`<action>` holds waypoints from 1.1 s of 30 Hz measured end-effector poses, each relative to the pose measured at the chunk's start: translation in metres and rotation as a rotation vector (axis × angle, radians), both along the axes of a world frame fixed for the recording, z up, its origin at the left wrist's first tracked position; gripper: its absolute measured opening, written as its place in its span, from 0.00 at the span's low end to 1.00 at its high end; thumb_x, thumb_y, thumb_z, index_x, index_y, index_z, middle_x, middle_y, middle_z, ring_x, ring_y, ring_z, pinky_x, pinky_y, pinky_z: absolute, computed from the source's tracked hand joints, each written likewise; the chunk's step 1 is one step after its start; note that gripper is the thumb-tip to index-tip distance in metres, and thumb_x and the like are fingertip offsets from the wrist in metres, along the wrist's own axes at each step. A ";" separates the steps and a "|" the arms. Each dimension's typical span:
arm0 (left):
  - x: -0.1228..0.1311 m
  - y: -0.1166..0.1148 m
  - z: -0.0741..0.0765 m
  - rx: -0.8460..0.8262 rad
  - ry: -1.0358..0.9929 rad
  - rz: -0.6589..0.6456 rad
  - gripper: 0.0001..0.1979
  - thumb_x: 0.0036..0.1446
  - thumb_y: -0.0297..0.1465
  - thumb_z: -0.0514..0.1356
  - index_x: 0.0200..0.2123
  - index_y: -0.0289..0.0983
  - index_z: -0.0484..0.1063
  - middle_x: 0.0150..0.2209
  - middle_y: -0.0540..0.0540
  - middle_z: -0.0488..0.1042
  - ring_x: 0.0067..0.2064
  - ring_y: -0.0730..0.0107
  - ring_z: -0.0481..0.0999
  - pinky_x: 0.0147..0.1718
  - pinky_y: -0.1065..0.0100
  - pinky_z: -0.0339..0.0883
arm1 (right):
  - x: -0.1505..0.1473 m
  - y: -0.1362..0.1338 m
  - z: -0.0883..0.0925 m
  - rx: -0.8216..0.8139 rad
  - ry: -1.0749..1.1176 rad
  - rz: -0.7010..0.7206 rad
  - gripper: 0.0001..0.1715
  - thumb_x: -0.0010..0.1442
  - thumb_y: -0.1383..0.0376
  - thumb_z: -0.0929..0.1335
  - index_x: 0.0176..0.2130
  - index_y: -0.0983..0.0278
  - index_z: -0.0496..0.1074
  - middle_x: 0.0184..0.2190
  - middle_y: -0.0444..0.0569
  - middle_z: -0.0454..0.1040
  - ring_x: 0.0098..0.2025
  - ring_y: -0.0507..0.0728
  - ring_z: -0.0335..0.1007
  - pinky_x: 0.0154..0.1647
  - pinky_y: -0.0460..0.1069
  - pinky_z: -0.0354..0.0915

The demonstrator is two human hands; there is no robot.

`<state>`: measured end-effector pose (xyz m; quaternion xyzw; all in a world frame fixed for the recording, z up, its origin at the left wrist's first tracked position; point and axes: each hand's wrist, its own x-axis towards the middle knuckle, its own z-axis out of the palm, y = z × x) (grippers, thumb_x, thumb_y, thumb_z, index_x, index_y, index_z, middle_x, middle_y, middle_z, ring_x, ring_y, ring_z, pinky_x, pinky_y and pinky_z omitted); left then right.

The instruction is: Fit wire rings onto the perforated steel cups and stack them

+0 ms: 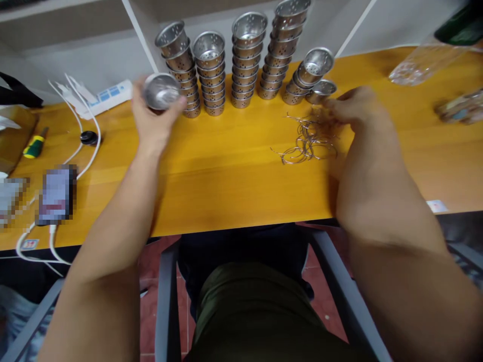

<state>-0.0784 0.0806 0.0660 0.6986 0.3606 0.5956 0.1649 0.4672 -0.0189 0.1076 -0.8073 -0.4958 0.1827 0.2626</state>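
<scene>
My left hand (153,118) is closed around a small perforated metal cup (161,91), held up just left of the cup stacks. My right hand (354,108) is blurred and hovers over the far edge of a tangle of thin wire rings (307,141) lying on the yellow table (234,171); its fingers are bent together as in a pinch, and I cannot make out what is between them. Several tall stacks of the same metal cups (245,60) stand along the table's back edge, with a short leaning stack (311,75) at the right end.
A white power strip (107,95) with white cables, a small black round object (89,137) and a green-and-yellow screwdriver (34,143) lie at the left. A phone (56,193) rests near the front left edge. A clear plastic bottle (426,63) lies at the far right.
</scene>
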 end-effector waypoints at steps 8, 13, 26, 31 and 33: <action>0.085 -0.075 -0.064 -0.254 0.144 -0.307 0.55 0.53 0.65 0.92 0.71 0.44 0.77 0.64 0.37 0.88 0.68 0.38 0.92 0.72 0.35 0.91 | -0.030 -0.002 0.006 -0.168 -0.057 0.145 0.20 0.75 0.82 0.83 0.36 0.65 0.82 0.31 0.41 0.77 0.38 0.52 0.71 0.63 0.57 0.75; 0.080 -0.072 -0.065 -0.267 0.153 -0.286 0.50 0.55 0.54 0.94 0.71 0.44 0.78 0.66 0.38 0.87 0.72 0.38 0.90 0.78 0.34 0.88 | -0.046 -0.007 0.011 -0.175 -0.128 0.286 0.20 0.77 0.82 0.81 0.35 0.64 0.83 0.31 0.41 0.78 0.37 0.51 0.67 0.54 0.52 0.71; 0.078 -0.075 -0.064 -0.230 0.212 -0.295 0.51 0.58 0.55 0.93 0.75 0.44 0.77 0.68 0.37 0.85 0.73 0.39 0.89 0.80 0.36 0.85 | -0.059 -0.004 0.006 0.246 -0.126 0.434 0.19 0.81 0.77 0.76 0.63 0.74 0.96 0.56 0.67 0.96 0.50 0.63 0.91 0.55 0.55 0.80; 0.079 -0.076 -0.066 -0.271 0.150 -0.334 0.56 0.57 0.62 0.91 0.76 0.44 0.76 0.69 0.34 0.86 0.70 0.39 0.92 0.75 0.38 0.89 | -0.073 -0.002 -0.009 0.411 0.017 0.600 0.21 0.85 0.72 0.74 0.67 0.66 0.94 0.63 0.67 0.94 0.54 0.62 0.89 0.61 0.57 0.80; 0.080 -0.079 -0.062 -0.335 0.125 -0.369 0.57 0.54 0.67 0.90 0.74 0.43 0.78 0.69 0.32 0.87 0.70 0.37 0.92 0.74 0.37 0.90 | -0.086 0.000 -0.018 0.464 0.200 0.613 0.19 0.85 0.68 0.75 0.68 0.64 0.92 0.62 0.65 0.94 0.52 0.61 0.88 0.61 0.57 0.81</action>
